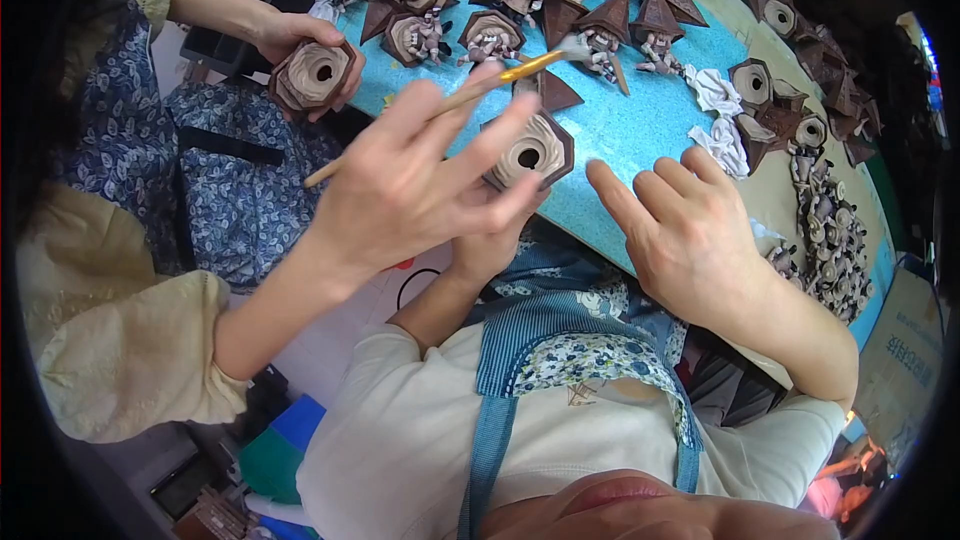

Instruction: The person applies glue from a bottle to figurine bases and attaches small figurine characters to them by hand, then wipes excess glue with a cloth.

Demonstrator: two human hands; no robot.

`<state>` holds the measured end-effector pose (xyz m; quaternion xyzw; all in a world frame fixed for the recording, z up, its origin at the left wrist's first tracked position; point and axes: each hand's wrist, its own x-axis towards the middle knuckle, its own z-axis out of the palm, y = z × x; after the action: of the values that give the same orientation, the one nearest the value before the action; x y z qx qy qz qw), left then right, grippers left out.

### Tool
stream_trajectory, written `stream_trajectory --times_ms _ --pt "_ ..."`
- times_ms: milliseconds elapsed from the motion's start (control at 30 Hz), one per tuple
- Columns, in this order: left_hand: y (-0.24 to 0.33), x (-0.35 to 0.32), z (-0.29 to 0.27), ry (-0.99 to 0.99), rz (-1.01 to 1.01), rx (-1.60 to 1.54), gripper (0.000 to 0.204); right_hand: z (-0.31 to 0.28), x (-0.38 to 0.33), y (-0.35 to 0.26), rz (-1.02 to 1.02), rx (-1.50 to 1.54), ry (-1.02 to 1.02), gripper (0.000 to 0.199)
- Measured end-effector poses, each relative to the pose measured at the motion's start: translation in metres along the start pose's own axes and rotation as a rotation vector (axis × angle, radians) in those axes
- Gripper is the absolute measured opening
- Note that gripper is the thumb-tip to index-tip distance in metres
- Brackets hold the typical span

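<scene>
My T-shirt (pixel 390 430) is off-white. My apron (pixel 525 325): fine-striped teal-blue, bib panel (pixel 575 360) white with blue flowers. I'm holding a hexagonal piece (pixel 531 137), dark brown border, swirled cream inside. Tabletop (pixel 630 115): speckled turquoise. Co-worker's apron (pixel 245 155): navy, pale leaf print; sleeve (pixel 140 360) plain beige. Brush (pixel 535 66): golden-yellow band. Crumpled cloths (pixel 714 90): white.

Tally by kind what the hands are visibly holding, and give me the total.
Hexagonal pieces with a round hole: 2 (one piece in the wearer's left hand, another piece in a co-worker's hand)
Brush: 1 (in the co-worker's other hand)
Total: 3
</scene>
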<state>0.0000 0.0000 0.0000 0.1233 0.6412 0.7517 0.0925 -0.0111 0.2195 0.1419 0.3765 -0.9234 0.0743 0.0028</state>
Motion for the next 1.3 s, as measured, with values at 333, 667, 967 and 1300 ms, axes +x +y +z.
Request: stream_trajectory --times_ms 333,667,967,1300 --pt "0.005 0.006 0.014 0.283 0.138 0.010 0.030 0.002 -0.030 -0.015 -0.001 0.027 0.106 0.026" --pt "0.011 0.029 0.026 0.362 0.104 -0.020 0.046 0.008 -0.053 -0.017 -0.034 0.044 0.204 0.025" --pt "0.002 0.055 0.020 0.385 0.075 0.824 0.027 0.008 -0.059 -0.010 -0.015 0.053 0.175 0.031" --pt "0.044 0.033 -0.015 0.267 0.732 0.988 0.032 0.002 -0.057 -0.006 0.006 0.083 0.126 0.035"
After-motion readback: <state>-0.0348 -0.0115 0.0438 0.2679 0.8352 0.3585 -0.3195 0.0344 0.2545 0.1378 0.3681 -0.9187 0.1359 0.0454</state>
